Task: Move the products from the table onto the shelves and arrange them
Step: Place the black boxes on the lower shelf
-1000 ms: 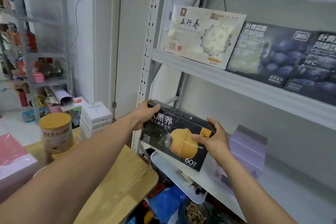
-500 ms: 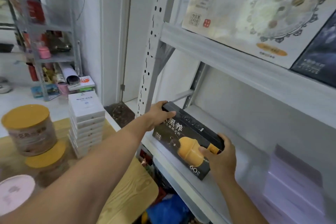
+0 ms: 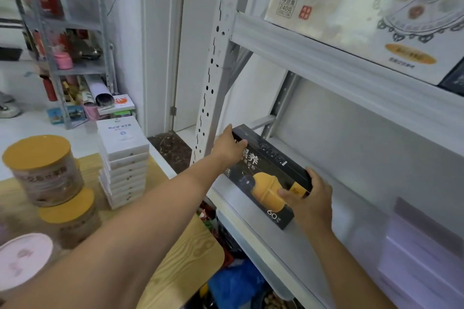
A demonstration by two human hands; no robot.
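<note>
A black box with a yellow picture (image 3: 263, 178) stands on edge on the grey metal shelf (image 3: 296, 246), near its left end. My left hand (image 3: 229, 148) grips the box's upper left corner. My right hand (image 3: 310, 198) holds its right end, thumb on the front face and fingers over the top. On the wooden table (image 3: 185, 266) at lower left stand a stack of white flat boxes (image 3: 124, 160), two gold-lidded tins (image 3: 45, 170) and a pink round lid (image 3: 23, 258).
A cream box (image 3: 364, 12) leans on the upper shelf board (image 3: 326, 65), a dark box beside it. A pale lilac box (image 3: 424, 253) lies on the same shelf at right. A perforated upright (image 3: 213, 70) stands left of the box. Blue bags sit below.
The black box has moved further back onto the shelf with both hands still on it. The camera has come closer to the shelf.
</note>
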